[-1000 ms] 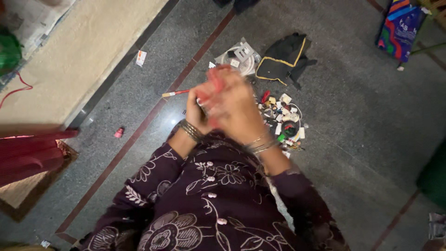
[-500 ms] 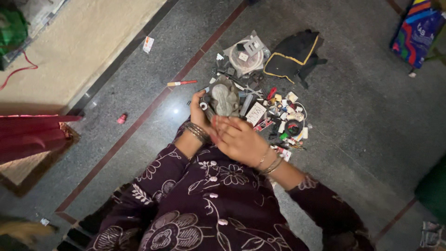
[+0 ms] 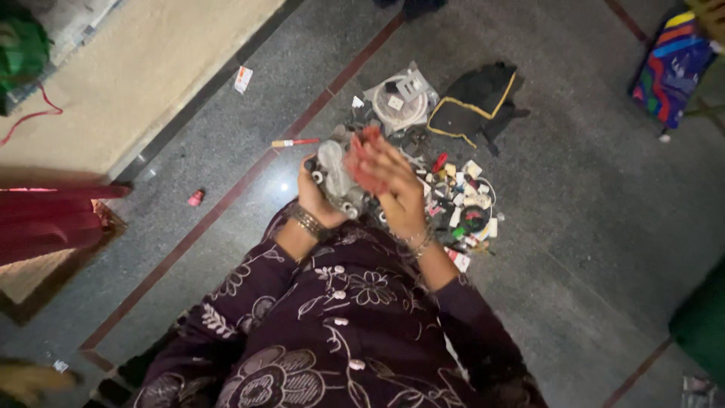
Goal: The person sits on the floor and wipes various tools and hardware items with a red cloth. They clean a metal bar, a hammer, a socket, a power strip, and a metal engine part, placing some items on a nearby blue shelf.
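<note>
together, the left hand (image 3: 317, 198) grips a grey bundle (image 3: 337, 179) and the right hand (image 3: 391, 181) presses half-open against it, above floor clutter (image 3: 461, 204).

One black pouch (image 3: 477, 106), one screwdriver (image 3: 295, 142), perhaps dozens of small parts (image 3: 464, 204).

Head view, single cam: we look steeply down from head height, past our patterned sleeves (image 3: 332, 317) to the granite floor (image 3: 574, 249). Both hands sit near frame centre, close to the lens; the floor clutter lies farther off, approx. upper centre. A pale mat (image 3: 128, 68) fills the upper left. No 2nd view, so no overlap.
</note>
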